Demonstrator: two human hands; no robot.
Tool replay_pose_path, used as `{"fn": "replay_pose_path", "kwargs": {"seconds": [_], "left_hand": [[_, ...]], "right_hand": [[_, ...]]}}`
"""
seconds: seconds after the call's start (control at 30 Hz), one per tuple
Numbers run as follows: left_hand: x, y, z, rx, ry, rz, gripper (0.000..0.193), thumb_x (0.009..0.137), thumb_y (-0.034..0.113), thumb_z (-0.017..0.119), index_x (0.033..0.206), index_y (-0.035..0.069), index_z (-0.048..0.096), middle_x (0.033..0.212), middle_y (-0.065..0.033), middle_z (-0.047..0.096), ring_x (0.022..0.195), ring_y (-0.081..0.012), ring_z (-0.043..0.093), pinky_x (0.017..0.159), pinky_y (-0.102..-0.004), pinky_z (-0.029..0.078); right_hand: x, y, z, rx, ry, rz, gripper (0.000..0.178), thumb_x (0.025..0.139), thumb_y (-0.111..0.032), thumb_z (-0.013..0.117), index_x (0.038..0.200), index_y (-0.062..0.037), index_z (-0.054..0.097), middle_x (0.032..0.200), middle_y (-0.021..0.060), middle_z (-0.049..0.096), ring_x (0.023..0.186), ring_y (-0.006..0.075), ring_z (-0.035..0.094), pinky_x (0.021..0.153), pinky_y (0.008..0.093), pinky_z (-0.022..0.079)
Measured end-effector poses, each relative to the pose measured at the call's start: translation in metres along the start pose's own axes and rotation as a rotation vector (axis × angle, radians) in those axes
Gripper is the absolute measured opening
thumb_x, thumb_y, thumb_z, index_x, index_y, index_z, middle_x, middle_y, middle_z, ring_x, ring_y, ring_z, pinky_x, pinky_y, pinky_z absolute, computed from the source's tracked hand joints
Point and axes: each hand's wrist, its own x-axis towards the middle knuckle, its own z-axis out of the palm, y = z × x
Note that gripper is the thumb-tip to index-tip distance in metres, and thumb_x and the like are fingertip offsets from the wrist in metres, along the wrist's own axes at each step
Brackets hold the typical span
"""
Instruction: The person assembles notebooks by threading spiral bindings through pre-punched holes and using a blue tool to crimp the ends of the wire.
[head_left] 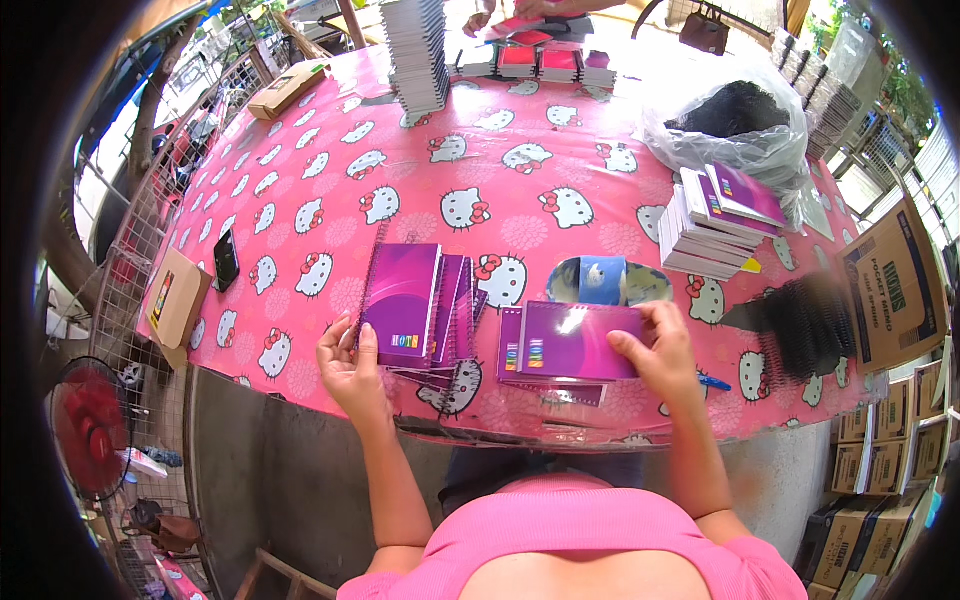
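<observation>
The left hand (350, 365) rests with loose, unclenched fingers on the lower left corner of a glossy purple spiral notebook (402, 300) topping a fanned stack. The right hand (655, 350) pinches the right edge of a flat, shiny purple cover sheet (570, 340) lying on similar sheets. Both piles sit near the front edge of the table (330, 190), covered in pink patterned vinyl.
</observation>
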Motion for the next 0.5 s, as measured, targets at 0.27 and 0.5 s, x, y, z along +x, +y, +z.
{"fn": "replay_pose_path", "kwargs": {"seconds": [0.27,0.5], "left_hand": [[-0.029,0.062,0.036,0.206,-0.168,0.386,0.054,0.084,0.002,0.07,0.132,0.002,0.046,0.143,-0.0132,0.042,0.133,-0.0246,0.04,0.113,-0.0404,0.026],[-0.08,0.079,0.081,-0.097,-0.497,0.121,0.08,0.085,0.001,0.07,0.15,0.009,0.024,0.153,-0.0117,0.03,0.141,-0.0284,0.029,0.117,-0.0451,0.016]], "right_hand": [[0.001,-0.006,0.014,0.31,0.065,-0.001,0.038,0.076,-0.013,0.08,0.103,-0.0008,0.056,0.073,0.0075,0.06,0.065,0.0176,0.058,0.063,0.0326,0.047],[-0.019,-0.022,-0.006,0.484,0.062,-0.196,0.032,0.08,0.006,0.07,0.097,-0.0036,0.045,0.092,0.0129,0.06,0.085,0.0169,0.059,0.074,0.0311,0.049]]}}
